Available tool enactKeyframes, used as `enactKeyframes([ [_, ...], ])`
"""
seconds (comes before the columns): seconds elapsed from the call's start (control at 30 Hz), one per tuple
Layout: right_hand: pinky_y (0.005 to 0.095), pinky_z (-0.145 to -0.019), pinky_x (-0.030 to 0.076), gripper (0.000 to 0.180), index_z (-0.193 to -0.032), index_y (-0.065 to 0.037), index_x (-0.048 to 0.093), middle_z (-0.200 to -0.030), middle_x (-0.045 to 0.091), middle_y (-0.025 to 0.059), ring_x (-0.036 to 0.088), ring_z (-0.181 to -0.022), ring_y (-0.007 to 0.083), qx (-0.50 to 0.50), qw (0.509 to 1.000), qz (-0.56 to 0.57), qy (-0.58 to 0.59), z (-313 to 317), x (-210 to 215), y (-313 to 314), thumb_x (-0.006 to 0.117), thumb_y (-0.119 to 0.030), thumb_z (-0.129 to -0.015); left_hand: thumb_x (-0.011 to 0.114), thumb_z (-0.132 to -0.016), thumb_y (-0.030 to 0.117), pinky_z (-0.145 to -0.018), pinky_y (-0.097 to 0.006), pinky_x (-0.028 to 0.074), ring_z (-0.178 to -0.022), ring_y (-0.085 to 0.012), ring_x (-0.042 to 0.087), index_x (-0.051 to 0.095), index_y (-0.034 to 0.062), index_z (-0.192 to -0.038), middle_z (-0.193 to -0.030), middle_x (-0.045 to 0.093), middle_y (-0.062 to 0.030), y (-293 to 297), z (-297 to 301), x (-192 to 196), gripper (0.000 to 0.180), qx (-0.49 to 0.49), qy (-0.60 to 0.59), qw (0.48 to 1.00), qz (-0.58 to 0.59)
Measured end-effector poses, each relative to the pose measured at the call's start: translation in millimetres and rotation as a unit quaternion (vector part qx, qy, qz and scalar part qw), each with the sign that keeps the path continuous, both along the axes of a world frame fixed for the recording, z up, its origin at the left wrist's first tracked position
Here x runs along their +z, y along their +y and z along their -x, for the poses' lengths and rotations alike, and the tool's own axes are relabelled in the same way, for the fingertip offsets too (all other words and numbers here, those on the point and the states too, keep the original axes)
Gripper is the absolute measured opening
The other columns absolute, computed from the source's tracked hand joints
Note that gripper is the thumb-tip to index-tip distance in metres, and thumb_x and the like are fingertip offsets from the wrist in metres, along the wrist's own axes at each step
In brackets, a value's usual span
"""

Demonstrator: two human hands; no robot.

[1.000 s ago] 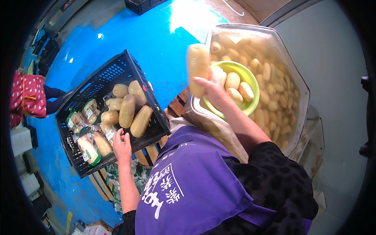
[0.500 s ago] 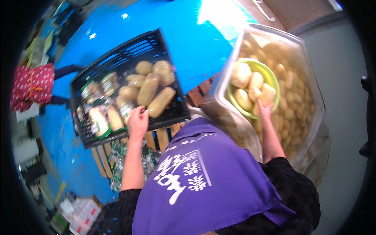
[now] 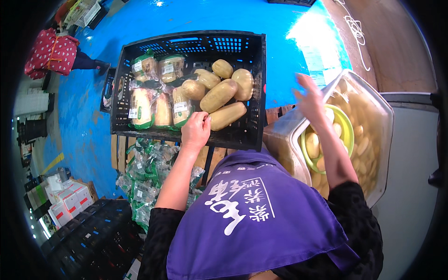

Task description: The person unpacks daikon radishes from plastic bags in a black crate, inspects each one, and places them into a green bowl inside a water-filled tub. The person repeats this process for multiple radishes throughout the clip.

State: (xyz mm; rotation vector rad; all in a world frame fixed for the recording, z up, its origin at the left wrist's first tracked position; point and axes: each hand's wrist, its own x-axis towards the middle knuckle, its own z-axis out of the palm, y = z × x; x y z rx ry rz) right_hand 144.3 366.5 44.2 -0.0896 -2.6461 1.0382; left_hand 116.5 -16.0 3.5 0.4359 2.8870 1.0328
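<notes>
My left hand [image 3: 196, 132] is at the near rim of a black crate [image 3: 196, 137], thumb and fingers pinched together; whatever they grip is hidden. Right beside it lies an oblong, pale tan root vegetable [image 3: 228, 116], one of several loose at the crate's right side. Clear-and-green bags of the same kind of vegetable [image 3: 141, 108] fill the left side. My right hand [image 3: 311, 100], smeared by motion, hangs over the left rim of a large tub [image 3: 386, 154], fingers apart and seemingly holding nothing. Below that forearm, a yellow-green bowl [image 3: 351, 128] with root vegetables sits in the tub.
More root vegetables [image 3: 364, 147] lie in cloudy water in the tub. Crumpled green-and-clear bags [image 3: 144, 172] are heaped below the crate, beside wooden slats. A person in a red patterned top [image 3: 51, 53] is at far left. White boxes [image 3: 72, 203] and stacked black crates [image 3: 100, 233] stand lower left.
My right hand has left the root vegetable in the bowl and moved up and left over the tub's rim. My left hand stays at the crate's near side. The view has shifted.
</notes>
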Motion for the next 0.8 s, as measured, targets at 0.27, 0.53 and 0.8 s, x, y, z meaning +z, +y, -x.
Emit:
enactKeyframes([
  [0.27,0.0436,-0.097,0.051,0.035,-0.118,-0.004,0.066,-0.118,0.064,0.0196,0.062,-0.112,0.0374,0.293,0.942,-0.065,-0.148,194.3,-43.9,-175.9,0.065,-0.02,-0.087,0.069,-0.088,0.013,-0.066,-0.04,0.054,-0.077,-0.0328,0.068,0.068,0.0083,-0.092,-0.087,0.067,-0.0119,-8.6,4.5,6.9,0.006,0.044,0.036,0.998,-0.018],
  [0.53,0.0429,-0.093,0.053,0.038,-0.112,-0.003,0.069,-0.108,0.071,0.0219,0.068,-0.103,0.0361,0.25,0.939,-0.029,-0.236,263.8,-128.2,-252.7,0.071,-0.029,-0.084,0.067,-0.088,0.019,-0.063,-0.044,0.054,-0.078,-0.0312,0.066,0.064,0.0115,-0.087,-0.084,0.065,-0.0079,-80.7,29.5,6.7,0.008,0.152,0.071,0.971,0.17],
  [0.8,0.0425,-0.09,0.054,0.038,-0.107,-0.008,0.073,-0.111,0.072,0.0152,0.068,-0.108,0.0323,0.303,0.85,-0.159,-0.401,292.6,-168.1,-302.5,0.076,-0.036,-0.082,0.068,-0.087,0.019,-0.061,-0.039,0.054,-0.075,-0.0262,0.066,0.064,0.0118,-0.087,-0.083,0.064,-0.0047,-79.2,35.6,6.9,0.009,0.182,0.074,0.968,0.155],
])
